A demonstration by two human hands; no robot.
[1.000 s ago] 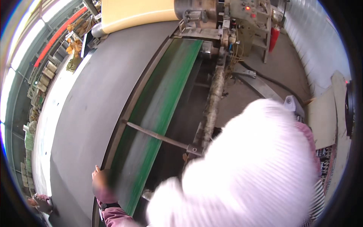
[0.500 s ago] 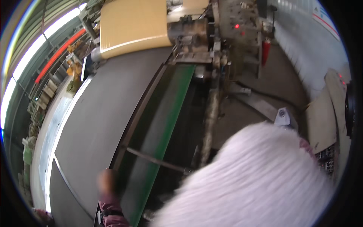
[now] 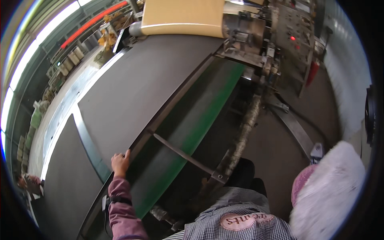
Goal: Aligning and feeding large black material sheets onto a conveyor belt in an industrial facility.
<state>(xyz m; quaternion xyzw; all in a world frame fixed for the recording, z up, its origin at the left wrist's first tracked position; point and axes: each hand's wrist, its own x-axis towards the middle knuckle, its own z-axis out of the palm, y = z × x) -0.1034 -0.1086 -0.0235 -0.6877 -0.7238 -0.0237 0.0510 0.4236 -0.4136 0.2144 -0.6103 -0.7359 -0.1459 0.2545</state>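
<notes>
My bare left hand [image 3: 121, 163], in a pink sleeve with a black strap at the wrist, rests on the near long edge of a wide dark grey sheet [image 3: 140, 80]. Its thumb stands apart from the bent fingers, and no separate object shows in it. Beside it a blue-green strip [image 3: 90, 142] shows between this sheet and a second grey sheet [image 3: 66, 164]. At the lower right, a white fuzzy cloth-like mass [image 3: 328, 196] is close by, over a pink sleeve [image 3: 303, 182]. My right hand's fingers do not show there.
At the far end, a tan sheet [image 3: 182, 18] curves over a roller beside machinery [image 3: 244, 34]. A green-edged belt [image 3: 200, 120] runs below, crossed by a metal bar [image 3: 184, 154]. Another person [image 3: 32, 184] is at the far left. A control panel [image 3: 294, 36] has a red light.
My view has shifted, and the machine now sits farther right. The white mass has dropped away to the lower right, uncovering my checked apron. My left hand, blurred before, now shows sharply at the sheet's edge.
</notes>
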